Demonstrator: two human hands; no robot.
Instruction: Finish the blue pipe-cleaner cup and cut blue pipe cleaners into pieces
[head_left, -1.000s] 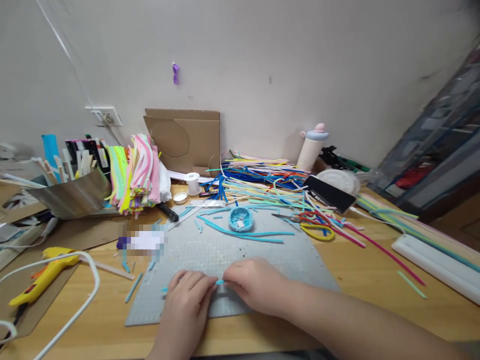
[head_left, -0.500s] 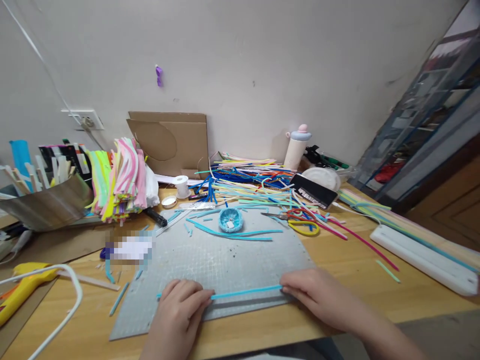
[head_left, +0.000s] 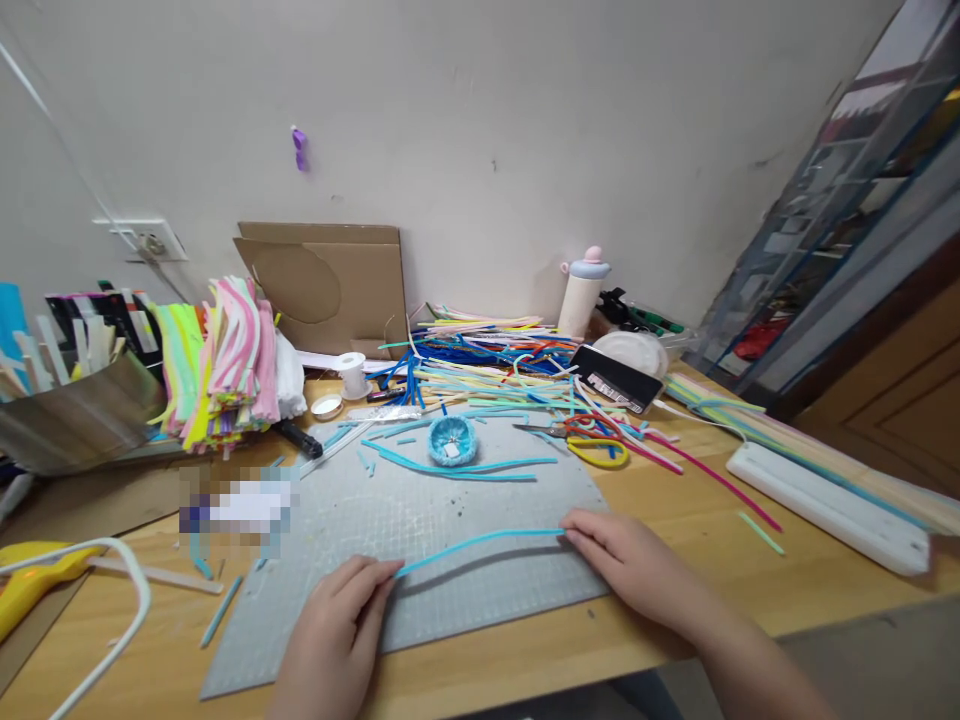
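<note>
A long light-blue pipe cleaner [head_left: 480, 543] is stretched between my two hands above the grey cutting mat [head_left: 420, 520]. My left hand [head_left: 337, 630] pinches its left end near the mat's front edge. Over by the mat's right edge, my right hand [head_left: 626, 565] pinches the other end. The strand bows slightly upward and casts a shadow on the mat. A small round blue woven piece [head_left: 451, 441] lies at the mat's far side, with two more light-blue pipe cleaners [head_left: 480, 468] in front of it.
A heap of coloured pipe cleaners [head_left: 510, 375], a black phone [head_left: 616, 379], a bottle [head_left: 582, 292] and cardboard [head_left: 330, 285] sit behind the mat. Folded pastel bundles [head_left: 221, 360] and a metal bin [head_left: 75, 415] stand left. A yellow glue gun [head_left: 34, 580] lies front left; a white tray [head_left: 829, 505] right.
My right hand slid right along the strand, away from the left hand, drawing the pipe cleaner out straight. Now the strand has lifted off the mat in a slight arc.
</note>
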